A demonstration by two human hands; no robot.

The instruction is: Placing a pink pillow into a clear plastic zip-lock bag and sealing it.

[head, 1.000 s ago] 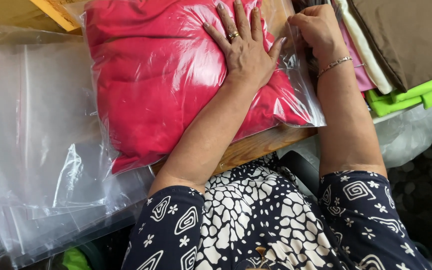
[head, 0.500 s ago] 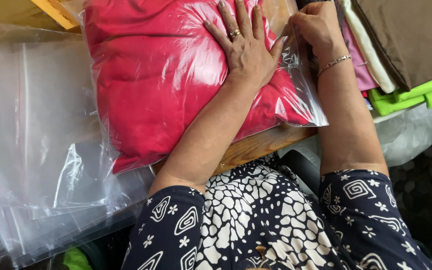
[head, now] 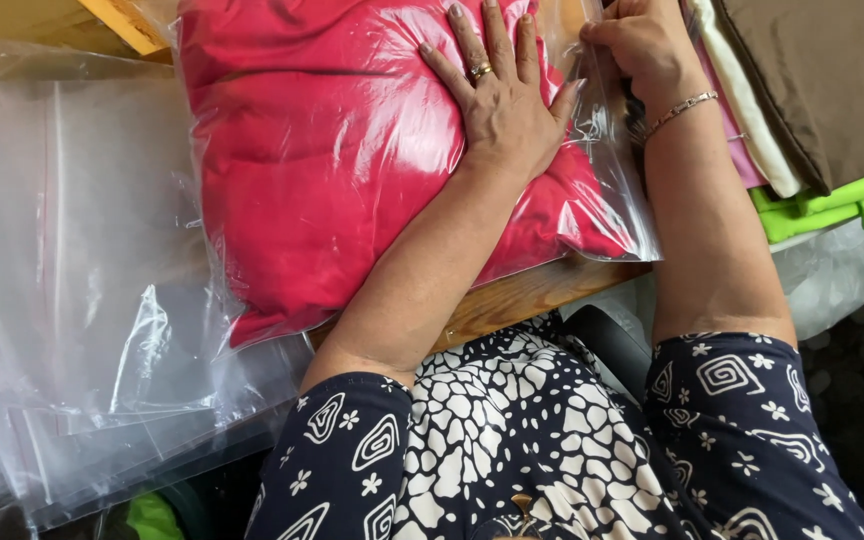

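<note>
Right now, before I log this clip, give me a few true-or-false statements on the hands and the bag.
1. The left hand lies flat, fingers spread, on the clear bag of red fabric. True.
2. The right hand rests in the person's lap. False: it is curled at the bag's right edge, near the top of the picture.
3. Empty clear bags lie to the left of the filled one. True.
4. The folded fabrics on the right are all red. False: they show brown, cream, pink and bright green.
5. The left hand wears a ring. True.
</note>
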